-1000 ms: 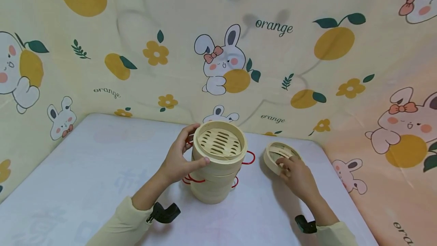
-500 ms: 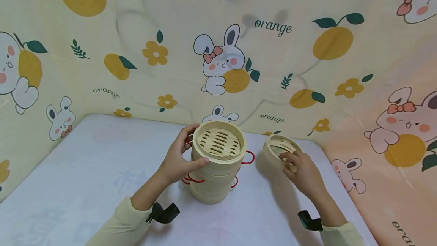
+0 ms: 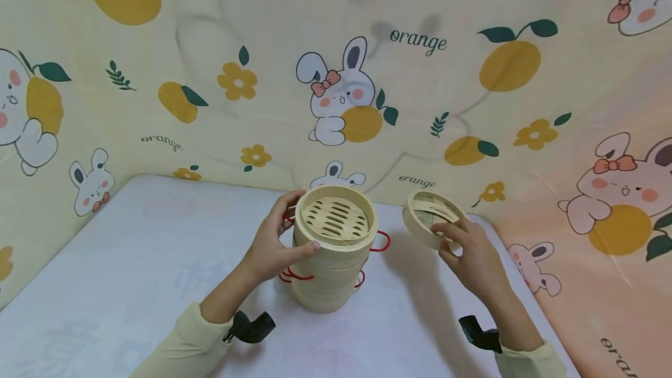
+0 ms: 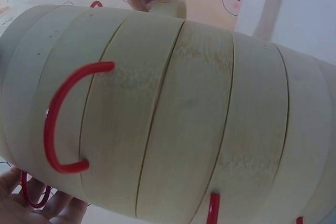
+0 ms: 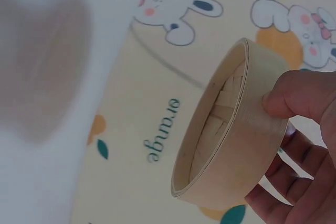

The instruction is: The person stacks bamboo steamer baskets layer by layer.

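A stack of round bamboo steamer baskets (image 3: 328, 287) with red loop handles (image 3: 382, 241) stands upright on the table. The top basket's slotted base (image 3: 337, 218) shows inside its rim. My left hand (image 3: 270, 247) grips the upper part from the left, thumb on the front and fingers round the back, partly hidden. To the right, my right hand (image 3: 475, 261) pinches a bamboo steamer lid (image 3: 412, 227) by its edge, tilted and raised above the table. In the right wrist view the woven inside of the lid (image 5: 244, 135) faces away from my thumb. Filling the left wrist view are the stacked baskets (image 4: 184, 114).
A white cloth (image 3: 131, 273) covers the table. Behind it and on the right hangs a printed curtain (image 3: 262, 28) with rabbits and oranges. Black wrist mounts (image 3: 253, 328) sit at both of my cuffs.
My right hand has lifted the lid off the table and moved it slightly up, with its tilt changing. The left hand and the stack have stayed in place.
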Demonstrator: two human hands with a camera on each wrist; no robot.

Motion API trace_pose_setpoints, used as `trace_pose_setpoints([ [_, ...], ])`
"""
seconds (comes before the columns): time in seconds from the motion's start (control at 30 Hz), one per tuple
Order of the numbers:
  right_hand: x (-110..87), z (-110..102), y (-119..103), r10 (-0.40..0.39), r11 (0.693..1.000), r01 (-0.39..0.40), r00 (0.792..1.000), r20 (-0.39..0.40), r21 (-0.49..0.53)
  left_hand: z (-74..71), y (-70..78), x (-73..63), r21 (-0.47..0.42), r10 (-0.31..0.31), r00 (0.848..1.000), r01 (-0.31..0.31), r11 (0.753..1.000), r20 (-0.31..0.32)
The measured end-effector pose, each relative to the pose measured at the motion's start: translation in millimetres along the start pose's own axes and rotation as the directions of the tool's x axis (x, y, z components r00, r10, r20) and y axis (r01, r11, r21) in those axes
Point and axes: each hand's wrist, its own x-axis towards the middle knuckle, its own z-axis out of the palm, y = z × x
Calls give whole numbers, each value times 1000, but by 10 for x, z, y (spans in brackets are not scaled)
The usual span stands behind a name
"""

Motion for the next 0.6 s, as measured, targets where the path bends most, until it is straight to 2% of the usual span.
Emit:
trace_pose_setpoints([
  [0.27,65,-99,-129,-21,1000,22,999,-26,7,-4,14,0,19,-16,1000,16,1000,-2],
  [0.6,183,-199,-286,-132,991,134,985,-110,6,-6,5,-1,22,-12,1000,12,1000,1],
])
